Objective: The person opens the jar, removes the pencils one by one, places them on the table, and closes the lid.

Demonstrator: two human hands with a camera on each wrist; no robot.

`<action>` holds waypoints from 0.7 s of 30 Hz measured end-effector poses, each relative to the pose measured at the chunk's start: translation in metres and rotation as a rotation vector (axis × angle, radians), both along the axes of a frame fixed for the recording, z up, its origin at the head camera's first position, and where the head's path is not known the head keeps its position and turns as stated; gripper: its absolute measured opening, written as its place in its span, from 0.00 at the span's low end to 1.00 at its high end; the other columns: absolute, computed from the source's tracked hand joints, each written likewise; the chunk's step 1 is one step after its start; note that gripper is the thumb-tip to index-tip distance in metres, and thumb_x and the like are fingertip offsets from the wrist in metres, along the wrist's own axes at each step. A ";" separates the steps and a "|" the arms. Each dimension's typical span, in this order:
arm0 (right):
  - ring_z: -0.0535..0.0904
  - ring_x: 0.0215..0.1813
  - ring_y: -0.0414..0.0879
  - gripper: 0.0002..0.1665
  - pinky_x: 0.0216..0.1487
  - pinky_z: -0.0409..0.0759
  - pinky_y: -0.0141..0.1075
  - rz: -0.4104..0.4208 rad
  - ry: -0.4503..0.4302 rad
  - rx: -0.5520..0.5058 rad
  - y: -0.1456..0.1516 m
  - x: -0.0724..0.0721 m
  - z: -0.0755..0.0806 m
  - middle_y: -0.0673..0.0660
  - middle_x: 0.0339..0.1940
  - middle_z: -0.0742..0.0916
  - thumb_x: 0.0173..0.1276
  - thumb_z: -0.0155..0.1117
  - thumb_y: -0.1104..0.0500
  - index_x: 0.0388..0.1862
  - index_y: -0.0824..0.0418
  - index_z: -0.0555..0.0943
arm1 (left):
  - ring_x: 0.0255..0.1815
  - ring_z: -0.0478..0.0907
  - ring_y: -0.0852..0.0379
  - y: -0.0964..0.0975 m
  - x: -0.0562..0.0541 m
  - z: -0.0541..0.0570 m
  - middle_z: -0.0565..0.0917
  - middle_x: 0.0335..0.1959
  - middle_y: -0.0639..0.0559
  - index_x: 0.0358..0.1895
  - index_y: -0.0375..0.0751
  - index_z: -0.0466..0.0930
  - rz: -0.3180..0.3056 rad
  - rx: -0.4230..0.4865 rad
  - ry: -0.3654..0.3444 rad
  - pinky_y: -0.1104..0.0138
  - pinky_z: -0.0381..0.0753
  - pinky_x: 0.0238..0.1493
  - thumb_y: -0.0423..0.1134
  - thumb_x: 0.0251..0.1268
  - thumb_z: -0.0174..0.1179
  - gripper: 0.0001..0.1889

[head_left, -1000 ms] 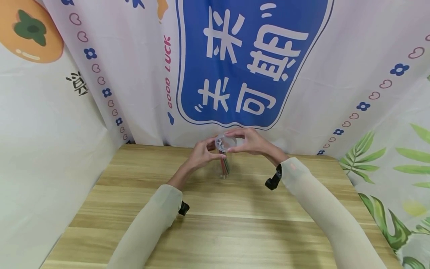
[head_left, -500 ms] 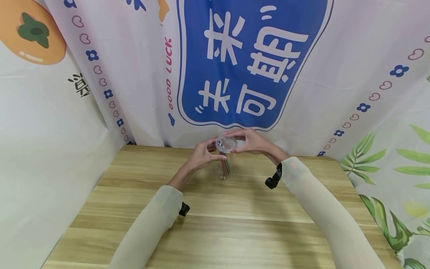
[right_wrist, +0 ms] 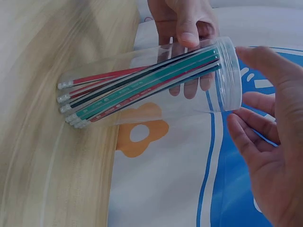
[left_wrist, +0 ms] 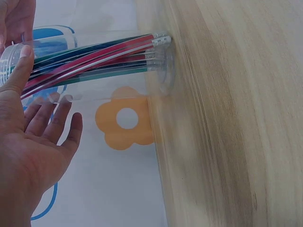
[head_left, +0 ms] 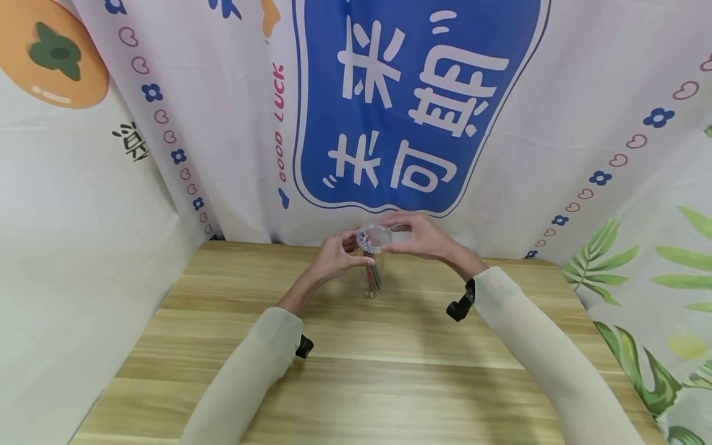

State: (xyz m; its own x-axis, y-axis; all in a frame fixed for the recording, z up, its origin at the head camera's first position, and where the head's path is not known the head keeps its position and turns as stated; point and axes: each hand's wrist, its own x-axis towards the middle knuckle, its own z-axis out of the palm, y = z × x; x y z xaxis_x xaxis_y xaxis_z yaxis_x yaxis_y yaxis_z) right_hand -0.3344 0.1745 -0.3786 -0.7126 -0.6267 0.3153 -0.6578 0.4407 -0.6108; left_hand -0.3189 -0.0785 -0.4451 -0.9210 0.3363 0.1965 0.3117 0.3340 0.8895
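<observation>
Off to the left, a pale cloth (head_left: 50, 204) hangs with an orange fruit (head_left: 52, 55) printed on it. Then comes the left hand (head_left: 332, 258), out of a cream sleeve (head_left: 245, 377); it's partly closed, thumb on one side of a clear jar (right_wrist: 109, 65) and fingers on the other, holding it just below the lid (right_wrist: 231, 75). The jar is in the middle, upright toward the back of the wooden table (head_left: 361, 402), red, green and dark pencils (right_wrist: 147, 84) leaning inside, eraser ends down. Next, the right hand (head_left: 419, 238) is half open, thumb and fingers around the lid's edge; I can't tell whether they grip it. Farther right are printed green leaves (head_left: 681, 280).
</observation>
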 end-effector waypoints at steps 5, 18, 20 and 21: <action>0.88 0.54 0.55 0.31 0.52 0.89 0.47 -0.024 0.057 0.016 0.002 0.003 -0.002 0.65 0.59 0.89 0.61 0.84 0.54 0.59 0.67 0.87 | 0.61 0.85 0.44 0.000 0.001 0.001 0.87 0.61 0.41 0.71 0.34 0.77 0.006 -0.003 -0.004 0.51 0.85 0.64 0.41 0.55 0.83 0.40; 0.89 0.56 0.58 0.27 0.55 0.90 0.48 -0.057 0.018 -0.106 -0.001 0.002 -0.012 0.67 0.56 0.90 0.58 0.87 0.59 0.55 0.68 0.89 | 0.61 0.85 0.43 0.000 0.002 0.000 0.87 0.60 0.42 0.70 0.36 0.79 0.017 -0.001 -0.013 0.52 0.85 0.64 0.42 0.54 0.84 0.39; 0.89 0.56 0.58 0.27 0.56 0.89 0.48 -0.064 -0.004 -0.123 -0.001 0.002 -0.013 0.66 0.57 0.90 0.58 0.86 0.59 0.55 0.68 0.89 | 0.62 0.85 0.44 0.000 0.001 0.000 0.87 0.61 0.42 0.70 0.36 0.79 0.017 -0.007 -0.017 0.52 0.84 0.65 0.43 0.55 0.84 0.39; 0.89 0.57 0.58 0.27 0.57 0.89 0.48 -0.067 -0.019 -0.132 0.000 0.002 -0.013 0.65 0.57 0.90 0.58 0.86 0.60 0.55 0.68 0.89 | 0.62 0.85 0.44 0.001 0.001 0.000 0.87 0.61 0.42 0.70 0.36 0.78 0.016 -0.010 -0.020 0.53 0.84 0.65 0.43 0.55 0.83 0.39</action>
State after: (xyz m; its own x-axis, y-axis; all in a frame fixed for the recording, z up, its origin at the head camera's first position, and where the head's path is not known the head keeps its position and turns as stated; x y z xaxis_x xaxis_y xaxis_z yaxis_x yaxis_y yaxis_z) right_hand -0.3322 0.1742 -0.3920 -0.7580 -0.5317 0.3778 -0.6174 0.3980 -0.6785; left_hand -0.3177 -0.0779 -0.4450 -0.9300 0.3233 0.1749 0.2886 0.3475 0.8922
